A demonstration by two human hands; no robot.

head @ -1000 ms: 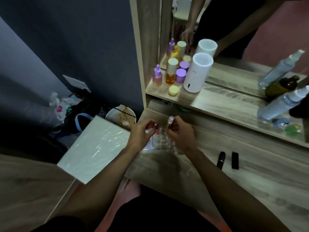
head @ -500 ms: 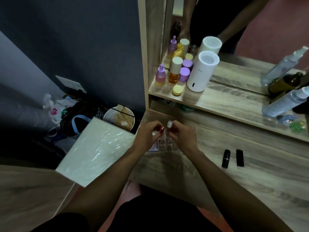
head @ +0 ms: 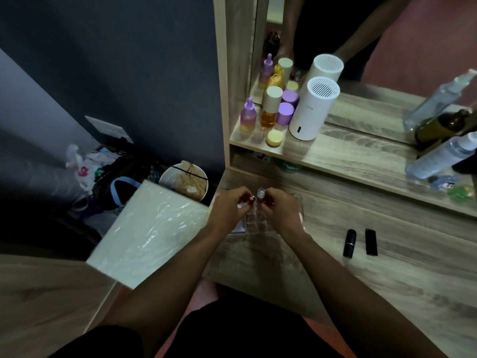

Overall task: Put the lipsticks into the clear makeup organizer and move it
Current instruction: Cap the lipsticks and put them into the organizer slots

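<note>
Two black lipstick tubes [head: 360, 242] lie untouched on the wooden vanity top [head: 387, 280]; left hand [head: 228, 211] pinches a red-tipped lipstick [head: 249, 200], right hand [head: 280, 211] grips a silvery-capped tube [head: 260, 194], now lower over the clear plastic organizer [head: 258, 220], seemingly entering slots.

No text can be read for certain. The white cylinder [head: 313, 109], up and right of the right hand [head: 280, 211], carries a small grey mark, perhaps a brand, too blurred to make out. The green jar lid [head: 288, 166] beyond the hands bears illegible lettering.
</note>
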